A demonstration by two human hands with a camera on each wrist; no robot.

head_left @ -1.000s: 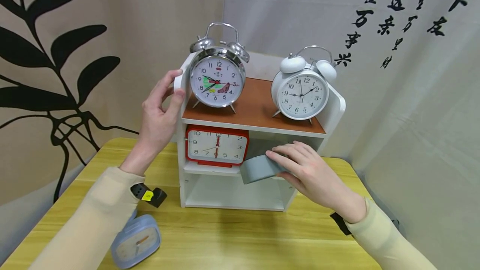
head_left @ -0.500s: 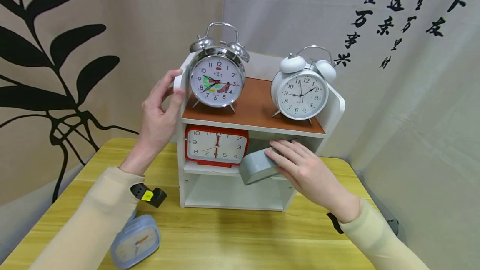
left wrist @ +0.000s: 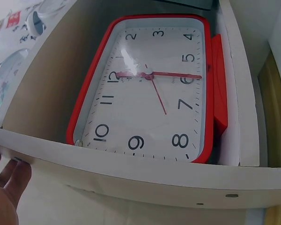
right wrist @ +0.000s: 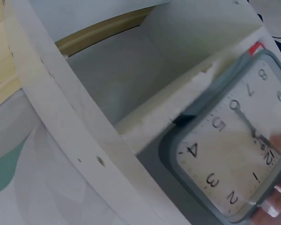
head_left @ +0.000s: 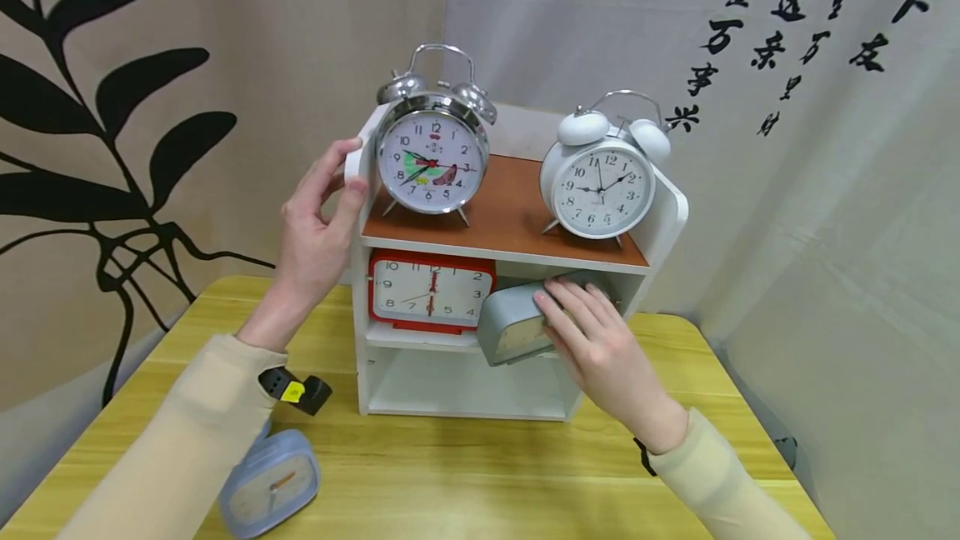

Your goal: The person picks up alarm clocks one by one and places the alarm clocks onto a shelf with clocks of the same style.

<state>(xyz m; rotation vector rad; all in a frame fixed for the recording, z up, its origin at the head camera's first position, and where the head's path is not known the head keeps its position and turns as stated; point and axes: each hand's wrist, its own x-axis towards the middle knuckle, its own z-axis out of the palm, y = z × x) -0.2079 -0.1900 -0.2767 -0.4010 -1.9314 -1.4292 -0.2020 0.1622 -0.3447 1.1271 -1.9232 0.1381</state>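
My right hand (head_left: 600, 348) holds a grey rectangular clock (head_left: 513, 319) at the right of the middle shelf. Fingers lie over the clock's top and a thumb is on its face in the right wrist view. The clock is turned and tilted, its left end jutting past the shelf's front edge. My left hand (head_left: 318, 227) grips the upper left side panel of a small white shelf unit (head_left: 468, 417). In the left wrist view its fingers (left wrist: 18, 176) touch that panel. A red rectangular clock (head_left: 432, 292) stands upright beside the grey one, on the left.
On the brown top board (head_left: 510, 207) stand a silver twin-bell alarm clock (head_left: 432, 157) at left and a white twin-bell alarm clock (head_left: 602, 186) at right. A blue clock (head_left: 270, 486) lies near my left forearm on the yellow wooden table (head_left: 450, 482).
The grey clock has turned, bringing part of its face into the head view. My right hand and forearm have swung a little left. My left hand stays in place.
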